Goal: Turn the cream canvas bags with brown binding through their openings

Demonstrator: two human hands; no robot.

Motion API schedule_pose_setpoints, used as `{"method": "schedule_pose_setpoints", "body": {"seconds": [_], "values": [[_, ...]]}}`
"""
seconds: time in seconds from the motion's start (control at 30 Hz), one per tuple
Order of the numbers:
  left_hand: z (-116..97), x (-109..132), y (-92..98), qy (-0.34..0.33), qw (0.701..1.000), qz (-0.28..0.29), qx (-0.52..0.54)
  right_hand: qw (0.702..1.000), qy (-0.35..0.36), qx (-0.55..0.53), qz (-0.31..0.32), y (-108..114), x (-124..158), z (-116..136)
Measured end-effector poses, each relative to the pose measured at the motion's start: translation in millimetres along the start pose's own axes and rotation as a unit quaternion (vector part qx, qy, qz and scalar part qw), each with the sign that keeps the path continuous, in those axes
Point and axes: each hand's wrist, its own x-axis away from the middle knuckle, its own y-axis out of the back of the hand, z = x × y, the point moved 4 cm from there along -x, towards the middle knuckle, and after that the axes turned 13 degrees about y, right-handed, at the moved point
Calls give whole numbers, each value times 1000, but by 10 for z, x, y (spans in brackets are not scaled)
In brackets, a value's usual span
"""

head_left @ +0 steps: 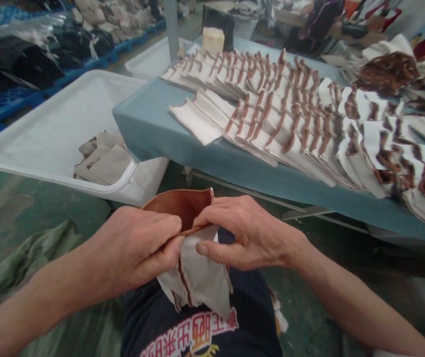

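Observation:
Close in front of my body I hold a sewn piece, off-white outside and brown inside, with a dark seam running down it. It looks like a pouch or boot upper; I cannot tell which. My left hand pinches its rim between thumb and curled fingers. On the right side of the same rim, my right hand has its fingers inside the opening and its thumb against the pale outside. The brown interior shows between and behind the hands. The lower end hangs over a dark printed garment.
A blue-covered table ahead carries rows of similar off-white and brown pieces. Left of it stands a white plastic tub with several beige pieces inside. Blue pallets with dark stacks lie farther left. A person is at the back.

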Motion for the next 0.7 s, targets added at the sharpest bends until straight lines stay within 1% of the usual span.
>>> {"method": "schedule_pose_setpoints", "body": {"seconds": [0.07,0.1,0.17,0.23,0.3,0.4,0.5,0.57,0.63,0.67,0.7], "values": [[50,59,-43,20,998,-57,-14,1000,-4,7,-23,4,53,-125],[54,83,-49,31,997,-74,-2,999,-3,6,-42,-6,77,-196],[10,111,-49,51,994,-79,47,996,0,-8,-91,-54,114,-344],[-92,120,-50,64,990,-74,106,990,11,-33,-139,-144,128,-468],[-201,126,-84,85,980,-76,163,984,17,-66,-167,-273,120,-555],[-297,155,-207,126,946,-109,278,968,-14,-140,-207,-488,109,-637],[-322,178,-377,158,902,-115,386,945,-57,-192,-258,-655,132,-669],[-322,170,-466,173,876,-96,440,940,-74,-194,-272,-717,149,-666],[-313,156,-510,185,851,-69,487,940,-83,-194,-266,-733,152,-657],[-301,155,-513,193,844,-56,498,941,-84,-197,-261,-720,147,-652],[-280,164,-496,199,843,-49,497,942,-83,-201,-254,-695,140,-645]]}}
